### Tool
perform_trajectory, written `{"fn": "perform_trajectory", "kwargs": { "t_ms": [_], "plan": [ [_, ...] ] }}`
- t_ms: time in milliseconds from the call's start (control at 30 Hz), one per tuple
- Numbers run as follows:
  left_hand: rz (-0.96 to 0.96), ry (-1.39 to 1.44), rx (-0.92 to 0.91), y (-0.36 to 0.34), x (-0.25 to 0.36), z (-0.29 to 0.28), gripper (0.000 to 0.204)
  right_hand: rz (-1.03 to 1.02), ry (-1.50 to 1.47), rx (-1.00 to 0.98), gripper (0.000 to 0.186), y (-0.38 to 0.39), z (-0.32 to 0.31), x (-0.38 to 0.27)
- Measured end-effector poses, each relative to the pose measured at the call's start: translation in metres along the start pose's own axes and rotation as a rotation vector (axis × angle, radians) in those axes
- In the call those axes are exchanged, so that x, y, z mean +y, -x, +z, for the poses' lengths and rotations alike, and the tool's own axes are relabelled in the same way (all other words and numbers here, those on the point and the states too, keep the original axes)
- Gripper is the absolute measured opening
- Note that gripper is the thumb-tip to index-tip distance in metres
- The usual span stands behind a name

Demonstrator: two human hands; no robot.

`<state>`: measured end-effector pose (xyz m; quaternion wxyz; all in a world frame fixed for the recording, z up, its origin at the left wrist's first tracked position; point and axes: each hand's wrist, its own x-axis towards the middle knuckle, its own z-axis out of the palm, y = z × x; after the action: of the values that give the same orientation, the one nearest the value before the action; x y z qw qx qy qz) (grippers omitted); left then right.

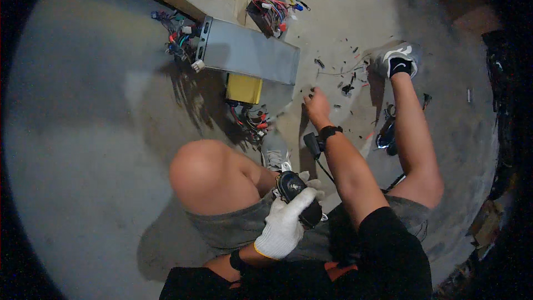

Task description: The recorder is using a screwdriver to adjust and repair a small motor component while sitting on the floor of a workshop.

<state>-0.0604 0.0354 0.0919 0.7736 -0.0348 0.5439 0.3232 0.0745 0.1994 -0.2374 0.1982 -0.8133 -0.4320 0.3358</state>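
In my left hand (282,226), which wears a white knit glove, I grip a black rounded housing (294,188) with small metal tabs at its ends. The fingers wrap round it, above my lap. My bare right hand (317,108) reaches down to the floor, close to the near right corner of a long grey metal case (250,50). Its fingers are drawn together, with small dark bits at the fingertips; what they pinch is too small to make out. Scattered dark fragments (347,88) lie just beyond that hand.
A yellow box (244,89) with coloured wires (252,122) sits against the case's near side. Another wire bundle (180,39) lies at its left end. Behind stands a dark box (267,14) with coloured leads. A black-handled tool (387,130) lies by my right leg.
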Motion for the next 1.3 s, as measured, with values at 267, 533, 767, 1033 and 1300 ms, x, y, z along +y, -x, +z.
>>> {"fn": "perform_trajectory", "kwargs": {
  "t_ms": [267,533,767,1033,1300],
  "plan": [
    [-0.014,-0.044,0.080,-0.016,-0.010,0.007,0.039,0.047,0.073,-0.003,0.031,-0.014,0.021,-0.031],
    [0.033,-0.077,0.097,-0.012,-0.005,0.012,0.038,-0.069,0.119,0.071,0.024,-0.016,0.027,-0.027],
    [0.033,-0.092,-0.095,0.013,-0.007,-0.014,0.038,-0.135,-0.029,0.063,0.023,0.031,-0.022,-0.028],
    [0.110,-0.138,-0.146,0.017,-0.016,-0.055,0.015,0.053,-0.570,0.093,0.025,0.098,-0.109,-0.028],
    [0.139,-0.187,-0.238,0.027,-0.033,-0.060,0.016,0.004,-0.767,0.307,0.025,0.144,-0.133,0.012]
  ]
}}
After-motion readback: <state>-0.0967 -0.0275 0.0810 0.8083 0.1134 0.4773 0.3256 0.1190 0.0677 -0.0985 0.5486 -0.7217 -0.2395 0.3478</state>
